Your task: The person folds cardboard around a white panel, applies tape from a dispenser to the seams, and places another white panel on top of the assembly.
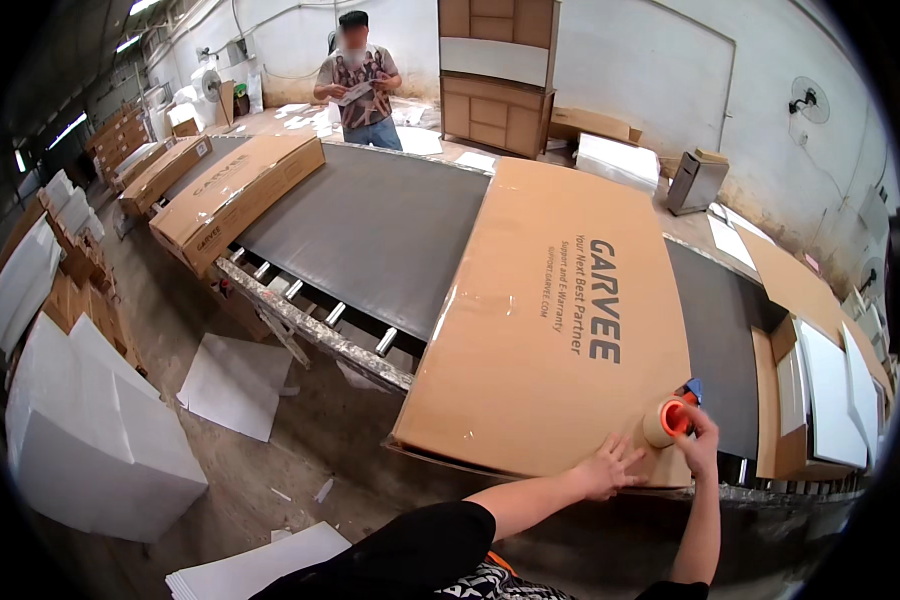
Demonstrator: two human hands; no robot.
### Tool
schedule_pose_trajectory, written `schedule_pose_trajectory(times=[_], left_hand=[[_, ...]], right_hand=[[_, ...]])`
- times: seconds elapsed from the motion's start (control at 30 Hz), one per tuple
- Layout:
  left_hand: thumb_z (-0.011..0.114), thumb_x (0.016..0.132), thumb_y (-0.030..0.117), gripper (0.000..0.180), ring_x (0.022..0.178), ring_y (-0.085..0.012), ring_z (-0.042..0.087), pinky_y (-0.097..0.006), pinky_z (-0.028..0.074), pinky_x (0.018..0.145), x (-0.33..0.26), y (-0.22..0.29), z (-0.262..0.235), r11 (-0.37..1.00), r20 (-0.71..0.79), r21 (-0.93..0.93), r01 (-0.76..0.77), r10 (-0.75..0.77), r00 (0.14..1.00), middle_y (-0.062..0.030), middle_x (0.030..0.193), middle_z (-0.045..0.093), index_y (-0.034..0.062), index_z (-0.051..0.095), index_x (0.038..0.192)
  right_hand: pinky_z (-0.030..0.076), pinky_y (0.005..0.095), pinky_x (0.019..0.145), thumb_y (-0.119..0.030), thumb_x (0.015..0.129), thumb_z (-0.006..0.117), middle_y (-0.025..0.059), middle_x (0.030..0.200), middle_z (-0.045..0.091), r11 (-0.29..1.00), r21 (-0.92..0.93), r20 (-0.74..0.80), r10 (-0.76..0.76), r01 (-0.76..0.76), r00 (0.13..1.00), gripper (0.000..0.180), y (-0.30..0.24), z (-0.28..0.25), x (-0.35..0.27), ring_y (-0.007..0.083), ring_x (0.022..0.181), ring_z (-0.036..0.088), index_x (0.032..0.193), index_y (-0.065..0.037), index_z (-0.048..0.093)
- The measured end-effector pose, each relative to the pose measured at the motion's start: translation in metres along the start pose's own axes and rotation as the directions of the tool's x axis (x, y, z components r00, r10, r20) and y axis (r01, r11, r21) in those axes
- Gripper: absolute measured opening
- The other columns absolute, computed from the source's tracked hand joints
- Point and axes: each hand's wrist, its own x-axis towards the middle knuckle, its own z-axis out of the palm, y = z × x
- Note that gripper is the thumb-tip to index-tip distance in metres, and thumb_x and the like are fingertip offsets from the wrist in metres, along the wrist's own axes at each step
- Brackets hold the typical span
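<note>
A large flat brown carton (pixel 515 330) with dark printing lies across the conveyor in front of me. My left hand (pixel 612 468) rests on its near right part, fingers spread and holding nothing. Close beside it, my right hand (pixel 703 440) grips a tape dispenser (pixel 667 424) with a red-orange hub, a blue part and a wide roll of tape. The dispenser is at the carton's right edge, near its front corner. Whether the tape's end touches the cardboard is too small to tell.
The grey conveyor belt (pixel 370 215) carries another closed carton (pixel 240 190) to the left and an open carton (pixel 767 405) with white panels to the right. White foam blocks (pixel 100 440) stand at left. Across the belt, a person (pixel 358 85) holds a paper.
</note>
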Motion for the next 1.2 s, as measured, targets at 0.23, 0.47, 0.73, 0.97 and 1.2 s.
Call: schedule_pose_trajectory(times=[0.23,0.47,0.73,0.97,1.2], left_hand=[[0.072,0.076,0.043,0.074,0.136,-0.0443,0.032,-0.063,0.026,0.109,-0.020,-0.003,-0.007,0.999,-0.027,0.021,0.029,-0.028,0.999,-0.0132,0.153,0.031,0.0383,0.040,0.142],[0.073,0.072,0.046,0.085,0.135,-0.0363,0.036,-0.050,0.028,0.111,-0.037,-0.008,-0.086,0.970,0.086,0.014,0.241,-0.241,0.967,-0.0173,0.146,0.039,0.0075,0.039,0.140],[0.070,0.075,0.056,0.099,0.142,-0.0345,0.028,-0.050,0.022,0.116,-0.025,-0.025,-0.033,0.972,0.035,0.116,0.205,-0.210,0.977,-0.0193,0.151,0.032,-0.0016,0.030,0.145],[0.073,0.072,0.054,0.097,0.132,-0.0513,0.035,-0.066,0.033,0.102,-0.013,0.005,-0.044,0.930,0.110,0.345,0.127,-0.174,0.979,-0.0050,0.156,0.028,0.0195,0.026,0.150],[0.065,0.078,0.061,0.092,0.122,-0.0661,0.034,-0.071,0.038,0.093,0.028,0.024,-0.043,0.905,0.236,0.381,0.186,-0.290,0.927,-0.0065,0.158,0.023,0.0256,0.023,0.152]], right_hand=[[0.049,0.0311,0.078,0.007,0.064,0.056,0.0079,0.096,0.062,0.829,0.059,-0.117,0.559,-0.556,0.821,0.045,-0.020,0.041,0.013,0.0191,0.086,0.061,0.109,0.003,0.059],[0.050,0.0385,0.083,-0.020,0.071,0.058,0.0140,0.102,0.066,0.879,-0.405,-0.011,0.270,-0.251,0.963,0.047,-0.188,0.064,-0.005,0.0306,0.095,0.063,0.117,-0.012,0.064],[0.053,0.0427,0.085,-0.034,0.064,0.063,0.0231,0.098,0.068,0.344,-0.932,0.120,0.590,-0.114,0.798,0.043,-0.132,0.031,-0.041,0.0358,0.093,0.067,0.098,-0.009,0.073],[0.055,0.0380,0.080,-0.031,0.068,0.064,0.0173,0.098,0.071,0.317,-0.948,0.194,0.554,0.011,0.809,0.032,-0.109,0.051,-0.129,0.0279,0.093,0.069,0.086,-0.005,0.074],[0.050,0.0362,0.069,-0.037,0.070,0.073,0.0018,0.098,0.069,0.166,-0.901,0.402,0.669,0.401,0.626,0.034,-0.024,0.099,-0.157,0.0179,0.099,0.064,0.099,-0.019,0.074]])
